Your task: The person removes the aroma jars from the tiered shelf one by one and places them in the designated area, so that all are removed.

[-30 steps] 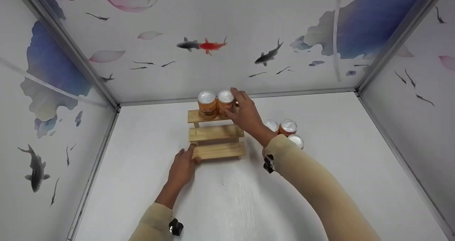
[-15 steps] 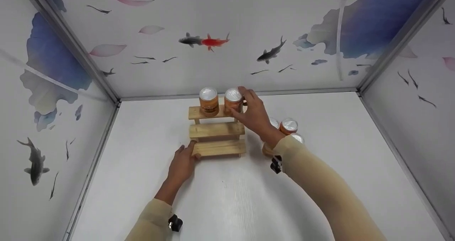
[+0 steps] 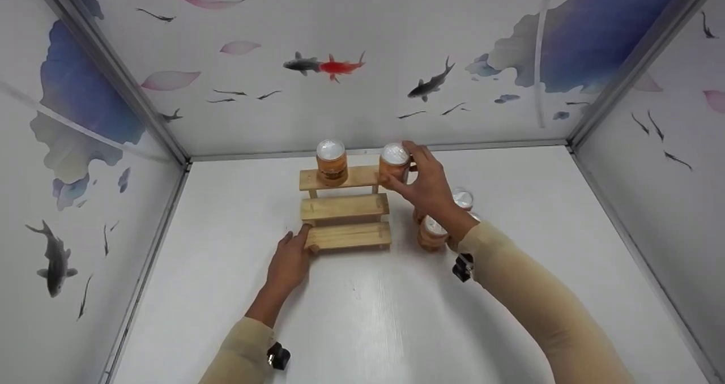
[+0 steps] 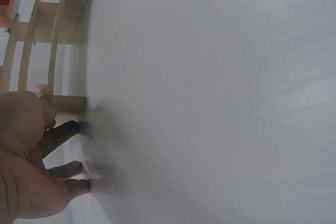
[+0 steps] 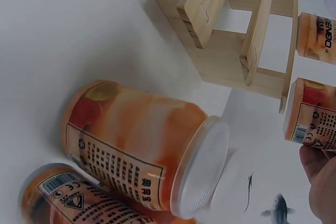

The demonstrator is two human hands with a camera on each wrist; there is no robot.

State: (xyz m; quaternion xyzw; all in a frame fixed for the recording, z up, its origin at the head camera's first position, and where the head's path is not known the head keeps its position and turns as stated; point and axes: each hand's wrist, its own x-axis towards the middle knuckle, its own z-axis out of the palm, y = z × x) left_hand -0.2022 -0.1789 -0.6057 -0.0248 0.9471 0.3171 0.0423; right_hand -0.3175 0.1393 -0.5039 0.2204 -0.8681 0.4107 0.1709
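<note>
My right hand (image 3: pixel 427 183) grips an orange-labelled jar (image 3: pixel 393 166) with a whitish lid, thumb at the front and fingers behind. This upright jar is at the right end of the top board of a three-step wooden rack (image 3: pixel 345 205); I cannot tell whether its base touches the board. A second similar jar (image 3: pixel 332 163) stands on the left part of that board. At the lowest step's left end, my left hand (image 3: pixel 290 264) holds the rack between thumb and fingers. In the left wrist view, the thumb lies against the step (image 4: pixel 54 40), other fingers near the tabletop.
Several similar jars (image 3: pixel 433 235) stand grouped on the white table (image 3: pixel 362 316) right of the rack, partly hidden by my right wrist. In the right wrist view, one jar (image 5: pixel 142 145) is close to the camera. Patterned panels (image 3: pixel 362 112) enclose the back and sides.
The jar in my right hand has moved rightward along the top board, from beside the other jar to the board's right end. My left hand has stayed at the rack.
</note>
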